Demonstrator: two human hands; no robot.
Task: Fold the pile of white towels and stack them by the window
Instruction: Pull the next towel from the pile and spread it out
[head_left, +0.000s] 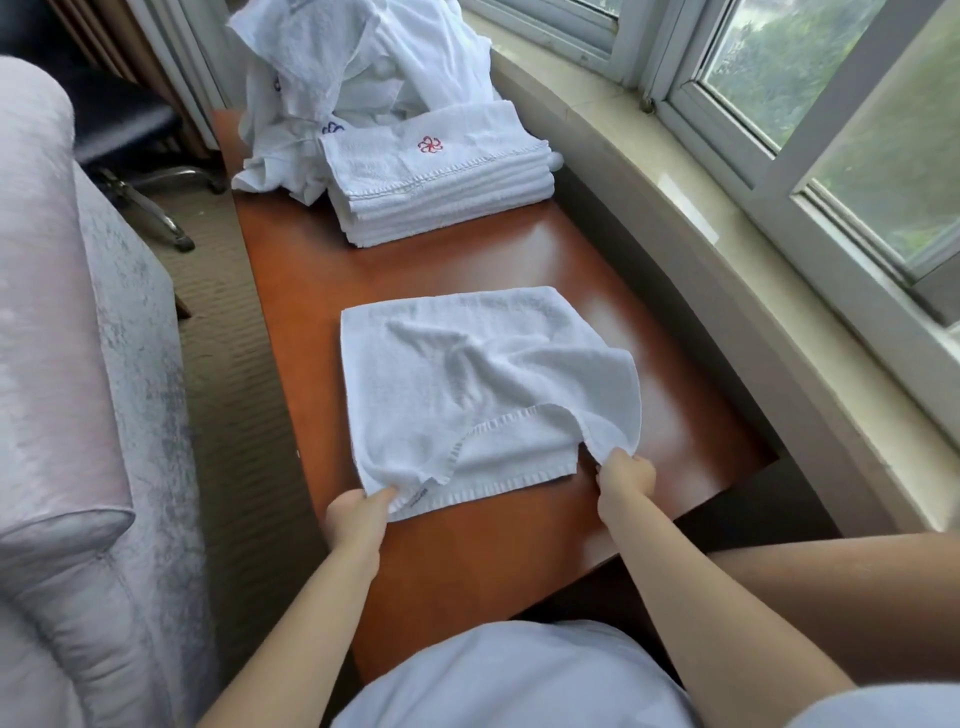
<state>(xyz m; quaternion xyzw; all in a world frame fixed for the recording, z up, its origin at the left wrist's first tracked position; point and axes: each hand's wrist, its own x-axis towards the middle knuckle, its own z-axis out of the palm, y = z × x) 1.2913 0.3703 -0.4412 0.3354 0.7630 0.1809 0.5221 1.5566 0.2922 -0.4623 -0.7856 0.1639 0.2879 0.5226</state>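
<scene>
Both hands, left hand (358, 512) and right hand (626, 475), pinch the near corners of the towel (467, 374), probably to fold it toward the folded stack (441, 171).

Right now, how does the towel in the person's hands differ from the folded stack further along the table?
The held towel is a single rumpled layer, half folded; the folded stack is several flat layers with squared edges. The held towel is pinched by the left hand and right hand; the stack lies untouched. The stack's top shows a red flower emblem; the held towel shows none. Both are white.
</scene>
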